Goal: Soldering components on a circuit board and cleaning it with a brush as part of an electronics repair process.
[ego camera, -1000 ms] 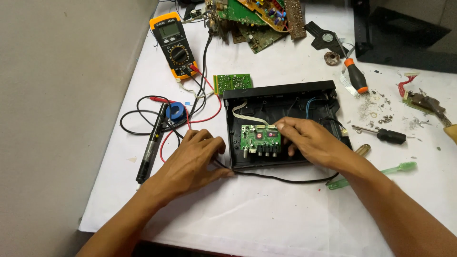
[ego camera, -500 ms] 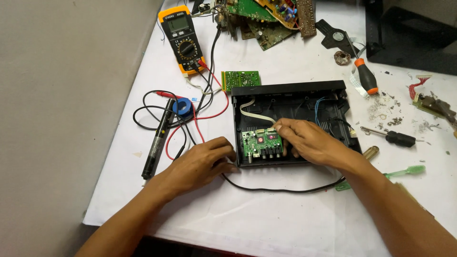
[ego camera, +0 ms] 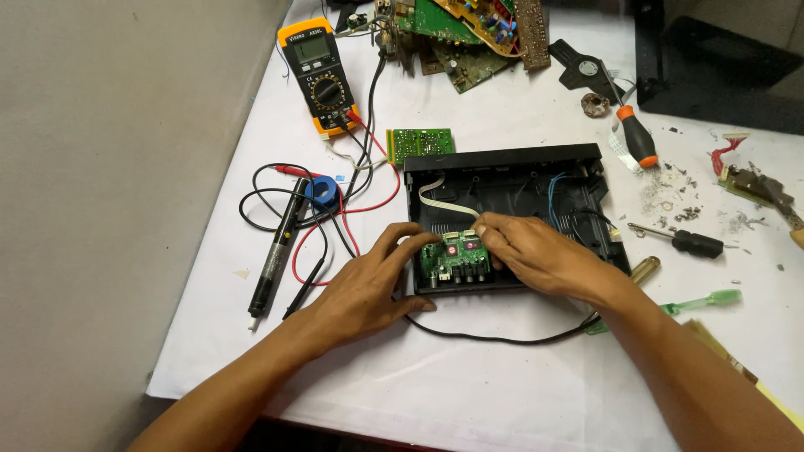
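My left hand (ego camera: 368, 289) rests w/ fingers curled on the front-left edge of the open black plastic casing (ego camera: 511, 180), centre frame, not clenched on anything. My right hand (ego camera: 540, 255) pinches the small green circuit board (ego camera: 456, 258) sitting in the casing's front-left corner. Yellow-and-black multimeter (ego camera: 321, 75) at upper left; orange-handled screwdriver (ego camera: 636, 142) upper right; black soldering pen (ego camera: 272, 255) left of my hands on the white table cover (ego camera: 502, 393).
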